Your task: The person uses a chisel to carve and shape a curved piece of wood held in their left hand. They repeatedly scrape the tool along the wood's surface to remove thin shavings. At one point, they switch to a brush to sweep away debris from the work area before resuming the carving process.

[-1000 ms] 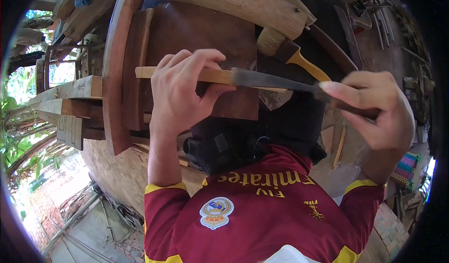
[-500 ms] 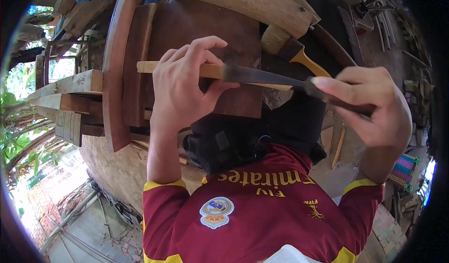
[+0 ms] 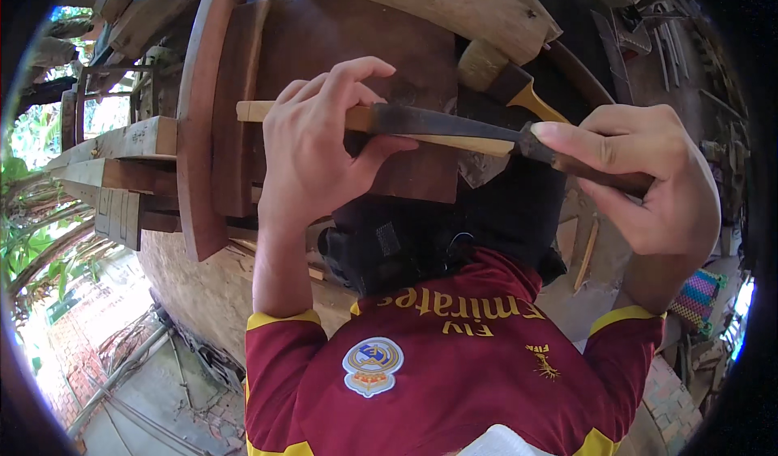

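Observation:
My left hand (image 3: 312, 144) is wrapped round a pale wooden strip (image 3: 253, 111), its thumb and index finger curved on either side. The strip runs left to right, and its other end shows past the hand. My right hand (image 3: 648, 172) grips the dark handle (image 3: 596, 171) of a chisel-like tool. Its dark flat blade (image 3: 442, 125) lies along the strip, broad end near my left fingers, narrowing towards the handle. Whether the blade's edge bites into the wood cannot be seen.
Behind the hands is a brown wooden board (image 3: 348, 34). A flat brush with a yellow handle (image 3: 539, 107) lies beyond the blade. A thick beam (image 3: 438, 2) crosses the far side. Upright planks (image 3: 198, 132) and stacked timber (image 3: 130, 144) stand at left. A woven multicoloured item (image 3: 697, 298) lies at right.
The tool has slid slightly left along the strip, its broad end now nearer my left fingers. My left hand has hardly moved and keeps the same grip.

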Demonstrator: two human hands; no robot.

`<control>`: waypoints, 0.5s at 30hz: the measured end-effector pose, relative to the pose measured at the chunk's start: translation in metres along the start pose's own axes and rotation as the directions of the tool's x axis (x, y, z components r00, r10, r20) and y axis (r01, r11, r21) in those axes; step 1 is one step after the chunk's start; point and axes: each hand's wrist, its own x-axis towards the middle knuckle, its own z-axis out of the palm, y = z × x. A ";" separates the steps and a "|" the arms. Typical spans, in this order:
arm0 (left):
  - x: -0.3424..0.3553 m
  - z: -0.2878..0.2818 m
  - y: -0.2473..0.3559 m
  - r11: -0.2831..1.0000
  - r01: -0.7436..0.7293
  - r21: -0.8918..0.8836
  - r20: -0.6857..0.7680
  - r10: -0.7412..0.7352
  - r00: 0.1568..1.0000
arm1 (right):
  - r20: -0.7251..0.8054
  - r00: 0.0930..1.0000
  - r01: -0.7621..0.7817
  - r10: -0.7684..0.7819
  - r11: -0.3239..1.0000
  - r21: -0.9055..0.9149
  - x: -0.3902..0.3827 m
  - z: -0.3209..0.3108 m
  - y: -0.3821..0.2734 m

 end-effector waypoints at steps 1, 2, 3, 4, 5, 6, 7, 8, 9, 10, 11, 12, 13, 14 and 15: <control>-0.001 -0.001 -0.001 1.000 0.007 0.006 -0.006 -0.007 1.000 | 0.002 1.000 -0.006 0.006 1.000 0.003 0.000 0.000 0.000; -0.001 -0.002 -0.002 1.000 0.005 -0.003 0.003 -0.005 1.000 | 0.003 1.000 -0.014 0.014 1.000 0.004 0.000 -0.001 -0.001; 0.000 -0.002 -0.002 1.000 0.004 -0.012 0.012 -0.004 1.000 | -0.005 1.000 -0.024 0.024 1.000 -0.005 -0.007 -0.003 -0.003; 0.001 -0.002 -0.003 1.000 0.005 -0.023 0.019 -0.004 1.000 | -0.005 0.999 -0.050 0.050 0.999 -0.014 -0.012 -0.006 -0.007; 0.001 -0.001 -0.003 1.000 -0.007 -0.017 0.014 0.008 1.000 | -0.005 0.997 -0.072 0.072 0.997 -0.021 -0.018 -0.009 -0.009; 0.002 -0.001 -0.003 1.000 -0.019 -0.011 0.008 0.019 1.000 | -0.001 0.994 -0.111 0.111 0.993 -0.026 -0.023 -0.011 -0.013; 0.002 0.000 -0.002 0.999 -0.038 -0.012 0.006 0.038 0.999 | -0.004 0.994 -0.112 0.112 0.993 -0.030 -0.025 -0.010 -0.013; 0.001 0.000 -0.002 1.000 -0.023 -0.010 0.009 0.023 1.000 | -0.004 0.994 -0.106 0.106 0.994 -0.035 -0.024 -0.009 -0.012; 0.000 -0.001 -0.002 1.000 -0.009 -0.008 0.013 0.009 1.000 | -0.003 0.995 -0.095 0.095 0.995 -0.037 -0.021 -0.008 -0.011; 0.001 -0.001 0.000 1.000 -0.002 -0.012 0.014 0.002 1.000 | -0.011 0.999 -0.054 0.053 0.998 -0.034 -0.012 -0.001 -0.008; 0.000 -0.001 -0.001 1.000 0.005 -0.016 0.014 -0.004 1.000 | -0.002 1.000 -0.030 0.030 0.999 -0.029 -0.006 0.001 -0.005; -0.001 0.000 -0.001 1.000 0.012 -0.020 0.013 -0.011 1.000 | 0.007 1.000 -0.011 0.011 1.000 -0.021 -0.002 0.002 -0.004; -0.002 -0.001 -0.002 1.000 0.022 -0.018 0.011 -0.022 1.000 | 0.016 1.000 0.009 -0.009 1.000 -0.012 0.003 0.005 -0.002; -0.001 -0.003 -0.002 0.999 0.036 -0.020 0.028 -0.036 0.999 | 0.024 1.000 0.005 -0.005 1.000 0.007 0.004 0.004 0.000; 0.000 -0.004 -0.002 0.998 0.051 -0.022 0.044 -0.050 0.998 | 0.024 1.000 0.005 -0.005 1.000 0.016 0.003 0.005 0.001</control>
